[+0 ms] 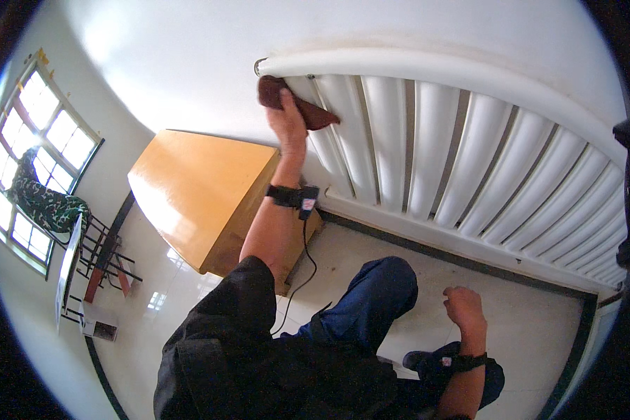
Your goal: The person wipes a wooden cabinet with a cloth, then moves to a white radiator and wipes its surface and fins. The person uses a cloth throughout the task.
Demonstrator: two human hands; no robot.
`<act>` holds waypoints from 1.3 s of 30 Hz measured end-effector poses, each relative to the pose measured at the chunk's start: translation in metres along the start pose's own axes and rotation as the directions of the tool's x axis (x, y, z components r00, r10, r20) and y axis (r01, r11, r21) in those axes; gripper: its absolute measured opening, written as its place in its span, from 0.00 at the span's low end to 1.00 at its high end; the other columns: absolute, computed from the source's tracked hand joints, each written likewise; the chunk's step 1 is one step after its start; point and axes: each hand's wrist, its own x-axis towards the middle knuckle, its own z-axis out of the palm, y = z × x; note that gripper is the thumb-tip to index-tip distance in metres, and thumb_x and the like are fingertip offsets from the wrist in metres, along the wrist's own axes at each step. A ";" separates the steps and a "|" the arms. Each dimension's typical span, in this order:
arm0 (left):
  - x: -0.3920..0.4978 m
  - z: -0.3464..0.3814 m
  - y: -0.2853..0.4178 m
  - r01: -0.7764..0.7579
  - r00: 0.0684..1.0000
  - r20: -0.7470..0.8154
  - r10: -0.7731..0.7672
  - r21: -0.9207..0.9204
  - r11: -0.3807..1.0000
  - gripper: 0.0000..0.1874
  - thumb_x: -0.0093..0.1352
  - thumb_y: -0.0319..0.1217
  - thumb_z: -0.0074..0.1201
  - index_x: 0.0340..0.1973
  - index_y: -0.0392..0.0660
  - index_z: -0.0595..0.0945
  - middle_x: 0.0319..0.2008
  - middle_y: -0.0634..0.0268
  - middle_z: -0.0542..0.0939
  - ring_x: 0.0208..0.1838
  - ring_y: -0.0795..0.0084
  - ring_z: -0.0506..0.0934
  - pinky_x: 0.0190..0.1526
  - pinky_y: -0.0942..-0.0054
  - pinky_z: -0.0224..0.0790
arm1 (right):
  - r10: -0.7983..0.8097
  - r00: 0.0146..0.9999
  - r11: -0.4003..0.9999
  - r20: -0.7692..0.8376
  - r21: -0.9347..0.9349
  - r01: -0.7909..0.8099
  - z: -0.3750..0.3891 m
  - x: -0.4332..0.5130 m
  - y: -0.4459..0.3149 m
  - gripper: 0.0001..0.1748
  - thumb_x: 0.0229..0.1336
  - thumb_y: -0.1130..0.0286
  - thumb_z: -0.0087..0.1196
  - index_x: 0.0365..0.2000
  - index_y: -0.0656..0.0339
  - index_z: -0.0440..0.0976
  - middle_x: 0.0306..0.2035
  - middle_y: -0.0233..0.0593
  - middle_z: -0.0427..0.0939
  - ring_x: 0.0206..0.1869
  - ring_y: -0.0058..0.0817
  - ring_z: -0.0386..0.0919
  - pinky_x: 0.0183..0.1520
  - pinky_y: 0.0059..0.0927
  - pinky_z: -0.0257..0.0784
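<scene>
My left hand (285,122) is pressed on a dark brown cloth (315,114), its thumb lying over the fabric. The cloth rests against the upper left end of a white column radiator (436,152), just below its top pipe (378,62). One corner of the cloth trails to the right across the columns. My right hand (464,307) hangs in the air above the floor, right of my bent knee, apart from the radiator. Its fingers are loosely curled and no object shows in it.
A wooden cabinet (205,194) stands left of the radiator, close to my left arm. A thin black cable (311,252) runs from my left wrist strap (286,196). Further left, a camouflage garment (47,202) lies near a table (69,262) and a bright window (44,126). Tiles cover the floor (525,315).
</scene>
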 end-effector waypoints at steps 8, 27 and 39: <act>-0.142 -0.020 -0.130 -0.006 0.998 0.061 -0.010 0.246 0.969 0.28 0.83 0.39 0.39 0.73 0.35 0.66 0.72 0.44 0.70 0.74 0.44 0.68 0.74 0.55 0.58 | 0.012 1.000 1.000 0.014 -0.006 -0.012 -0.004 -0.003 -0.001 0.15 0.58 0.68 0.66 0.46 0.58 0.85 0.43 0.50 0.86 0.48 0.48 0.85 0.51 0.49 0.80; -0.249 -0.048 -0.192 0.121 0.880 0.202 -0.430 0.779 0.615 0.17 0.69 0.33 0.65 0.43 0.29 0.82 0.46 0.39 0.80 0.52 0.35 0.77 0.55 0.44 0.71 | 0.004 0.995 0.999 -0.097 0.045 0.000 0.010 -0.006 -0.002 0.11 0.58 0.73 0.62 0.42 0.60 0.84 0.40 0.52 0.85 0.45 0.52 0.84 0.47 0.51 0.80; -0.317 0.007 -0.129 -0.161 0.773 0.581 -0.255 0.569 0.806 0.22 0.67 0.40 0.69 0.38 0.31 0.80 0.38 0.42 0.81 0.44 0.35 0.79 0.47 0.44 0.72 | -0.062 0.968 0.995 -0.244 0.064 0.080 0.014 -0.009 0.009 0.07 0.56 0.77 0.57 0.34 0.61 0.83 0.34 0.51 0.85 0.41 0.52 0.85 0.42 0.52 0.81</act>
